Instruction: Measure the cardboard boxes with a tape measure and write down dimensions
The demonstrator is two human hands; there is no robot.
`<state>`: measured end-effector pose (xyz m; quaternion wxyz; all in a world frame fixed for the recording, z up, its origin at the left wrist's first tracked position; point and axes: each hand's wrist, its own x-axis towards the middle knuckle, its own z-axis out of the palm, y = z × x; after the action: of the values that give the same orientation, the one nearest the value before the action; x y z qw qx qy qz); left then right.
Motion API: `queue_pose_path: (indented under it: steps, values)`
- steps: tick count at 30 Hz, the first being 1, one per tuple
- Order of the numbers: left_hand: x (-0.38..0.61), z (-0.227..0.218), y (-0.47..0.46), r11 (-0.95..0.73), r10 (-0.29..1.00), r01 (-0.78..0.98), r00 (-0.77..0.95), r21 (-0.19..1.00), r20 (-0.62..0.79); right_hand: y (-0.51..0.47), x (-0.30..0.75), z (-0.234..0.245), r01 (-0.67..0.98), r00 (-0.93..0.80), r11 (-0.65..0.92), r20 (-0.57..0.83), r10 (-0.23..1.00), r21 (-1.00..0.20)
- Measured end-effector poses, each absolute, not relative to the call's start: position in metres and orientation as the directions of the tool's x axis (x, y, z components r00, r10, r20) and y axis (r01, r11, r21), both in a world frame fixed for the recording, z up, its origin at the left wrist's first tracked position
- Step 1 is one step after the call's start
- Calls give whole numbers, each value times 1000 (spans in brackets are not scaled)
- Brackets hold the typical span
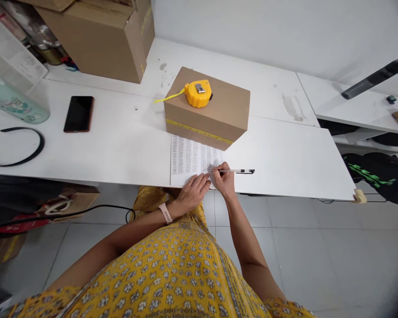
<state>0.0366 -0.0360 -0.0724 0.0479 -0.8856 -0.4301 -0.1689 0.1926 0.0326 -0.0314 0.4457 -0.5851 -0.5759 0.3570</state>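
The fingers of the right hand (pixel 223 180) grip a pen (pixel 240 171) at a printed paper (pixel 185 154) on the white surface (pixel 285 163). The left hand (pixel 194 193) rests on its near edge, fingers extended. A box (pixel 225 106) hides the far end.

- Pen (pixel 242 171): slim, with a clear barrel and black parts at its right end; gripped in the right hand (pixel 223 179), lying nearly level, its writing end pointing left over the sheet. Whether the tip touches is too small to tell.
- Sheet of paper (pixel 178 179): white, filled with columns of small dark print, flat at the near edge of the counter (pixel 285 168); its far end is hidden by the cardboard box (pixel 215 104), its near right part by both hands.
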Motion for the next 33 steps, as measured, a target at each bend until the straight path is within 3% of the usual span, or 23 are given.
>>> queue_pose_path:
  steps: [33]
  values:
    - [36, -69, -36, -617, 746, 787, 581, 10, 326, 31, 195, -32, 385, 130, 56, 114, 985, -921]
